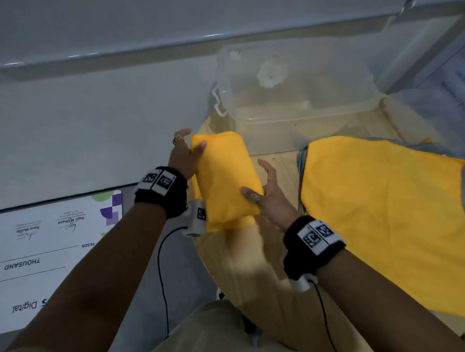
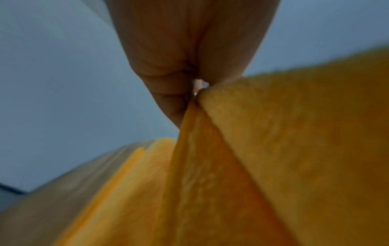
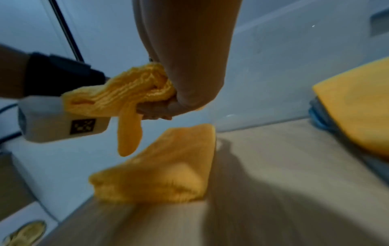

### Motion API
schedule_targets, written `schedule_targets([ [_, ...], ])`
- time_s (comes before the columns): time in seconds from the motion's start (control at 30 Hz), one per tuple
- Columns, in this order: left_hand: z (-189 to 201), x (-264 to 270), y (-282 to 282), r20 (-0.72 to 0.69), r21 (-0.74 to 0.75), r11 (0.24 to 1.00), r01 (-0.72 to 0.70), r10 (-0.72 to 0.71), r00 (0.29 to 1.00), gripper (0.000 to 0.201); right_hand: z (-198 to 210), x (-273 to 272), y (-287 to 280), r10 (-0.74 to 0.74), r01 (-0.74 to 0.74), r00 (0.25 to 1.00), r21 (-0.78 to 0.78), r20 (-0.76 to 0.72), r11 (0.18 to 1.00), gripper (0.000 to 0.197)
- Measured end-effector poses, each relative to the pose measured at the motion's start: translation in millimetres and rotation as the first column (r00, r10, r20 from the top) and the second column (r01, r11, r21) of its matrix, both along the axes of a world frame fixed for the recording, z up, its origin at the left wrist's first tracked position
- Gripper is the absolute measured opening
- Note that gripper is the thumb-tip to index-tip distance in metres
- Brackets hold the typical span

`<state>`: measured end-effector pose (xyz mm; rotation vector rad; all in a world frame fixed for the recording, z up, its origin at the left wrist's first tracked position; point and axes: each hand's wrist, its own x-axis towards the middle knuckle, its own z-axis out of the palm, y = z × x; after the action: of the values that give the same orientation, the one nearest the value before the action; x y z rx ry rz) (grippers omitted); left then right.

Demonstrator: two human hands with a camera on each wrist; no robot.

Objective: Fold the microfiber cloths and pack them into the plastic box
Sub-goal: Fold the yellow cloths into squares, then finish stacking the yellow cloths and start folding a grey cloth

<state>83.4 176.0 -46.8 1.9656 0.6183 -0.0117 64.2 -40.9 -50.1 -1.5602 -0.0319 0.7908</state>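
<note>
A folded yellow microfiber cloth (image 1: pixel 226 175) is lifted just above the round wooden table (image 1: pixel 261 272), held between both hands. My left hand (image 1: pixel 185 156) grips its far left end, thumb on top; in the left wrist view the fingers (image 2: pixel 179 66) pinch the cloth's layers (image 2: pixel 273 149). My right hand (image 1: pixel 265 197) pinches the near right edge, and its fingers (image 3: pixel 185 74) curl round the bunched cloth (image 3: pixel 126 96). Another folded yellow cloth (image 3: pixel 164 166) lies on the table below. The clear plastic box (image 1: pixel 269 134) stands open just beyond, apparently with no cloth in it.
A stack of flat cloths (image 1: pixel 387 212), yellow on top with blue beneath, covers the table's right side. A large printed board (image 1: pixel 31 245) lies on the floor at the left. A pale wall runs behind the box. My knee (image 1: pixel 230 333) is under the table's near edge.
</note>
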Motion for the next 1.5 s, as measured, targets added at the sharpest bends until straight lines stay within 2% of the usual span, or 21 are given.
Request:
schedule_targets([
  [0.07,-9,-2,2,-0.156,-0.066,0.998,0.016,-0.026,0.987,0.069,-16,-1,14,0.133,-0.122,0.986,-0.112,0.098,0.986,0.073],
  [0.1,-12,-9,1,-0.232,-0.119,0.992,0.036,-0.063,0.971,0.08,-24,-4,20,0.208,-0.183,0.97,-0.191,0.123,0.964,0.069],
  [0.17,-18,-28,-5,-0.235,-0.174,0.974,0.146,-0.185,0.954,0.106,-41,-11,26,0.276,-0.229,0.954,-0.315,0.115,0.921,0.061],
  [0.2,-22,-37,-6,-0.204,-0.16,0.958,0.237,-0.268,0.942,0.107,-44,-13,27,0.275,-0.228,0.957,-0.344,0.094,0.911,0.059],
  [0.27,-28,-46,-6,-0.227,-0.09,0.915,0.394,-0.404,0.886,0.093,-45,-14,29,0.258,-0.223,0.965,-0.36,0.049,0.906,0.06],
  [0.3,-31,-49,-4,-0.263,-0.042,0.9,0.434,-0.429,0.864,0.084,-45,-15,29,0.253,-0.221,0.966,-0.364,0.043,0.905,0.062],
  [0.43,-35,-53,-7,-0.357,0.105,0.867,0.488,-0.425,0.832,0.072,-42,-18,25,0.25,-0.171,0.959,-0.431,0.134,0.886,0.07],
  [0.5,-36,-53,-11,-0.377,0.149,0.848,0.509,-0.427,0.822,0.067,-45,-21,23,0.26,-0.182,0.958,-0.447,0.119,0.876,0.071],
  [0.57,-36,-52,-12,-0.361,0.146,0.863,0.484,-0.409,0.838,0.063,-48,-22,21,0.259,-0.187,0.96,-0.454,0.102,0.871,0.072],
  [0.6,-33,-51,-13,-0.329,0.098,0.895,0.435,-0.383,0.863,0.064,-48,-22,22,0.247,-0.182,0.965,-0.441,0.094,0.879,0.072],
  [0.67,-25,-52,-16,-0.244,-0.103,0.957,0.27,-0.288,0.926,0.068,-50,-21,23,0.168,-0.144,0.985,-0.362,0.034,0.921,0.071],
  [0.73,-17,-56,-19,-0.171,-0.28,0.944,0.176,-0.23,0.958,0.07,-49,-20,23,0.078,-0.085,0.996,-0.296,-0.035,0.951,0.069],
  [0.9,-14,-69,-20,-0.124,-0.355,0.889,0.29,-0.352,0.928,0.078,-49,-16,19,0.008,-0.031,0.994,-0.209,-0.111,0.977,0.07],
  [1.07,-24,-80,-23,-0.094,-0.25,0.912,0.324,-0.356,0.93,0.065,-51,-15,15,0.085,-0.095,0.995,-0.245,-0.048,0.965,0.075],
  [1.17,-32,-88,-26,-0.274,-0.184,0.944,0.273,-0.316,0.909,0.052,-56,-18,19,0.17,-0.145,0.985,-0.365,0.037,0.92,0.079],
  [1.23,-35,-90,-30,-0.373,-0.087,0.949,0.304,-0.314,0.873,0.044,-61,-23,21,0.275,-0.174,0.951,-0.486,0.145,0.857,0.078],
  [1.3,-37,-90,-32,-0.451,0.027,0.915,0.402,-0.348,0.822,0.055,-65,-27,20,0.333,-0.158,0.912,-0.546,0.238,0.823,0.068],
  [1.4,-44,-93,-35,-0.559,0.141,0.803,0.579,-0.418,0.716,0.085,-70,-27,18,0.433,-0.177,0.866,-0.656,0.249,0.733,0.064],
  [1.5,-51,-96,-37,-0.609,0.196,0.784,0.589,-0.374,0.7,0.092,-69,-20,15,0.449,-0.178,0.868,-0.71,0.213,0.681,0.073],
])
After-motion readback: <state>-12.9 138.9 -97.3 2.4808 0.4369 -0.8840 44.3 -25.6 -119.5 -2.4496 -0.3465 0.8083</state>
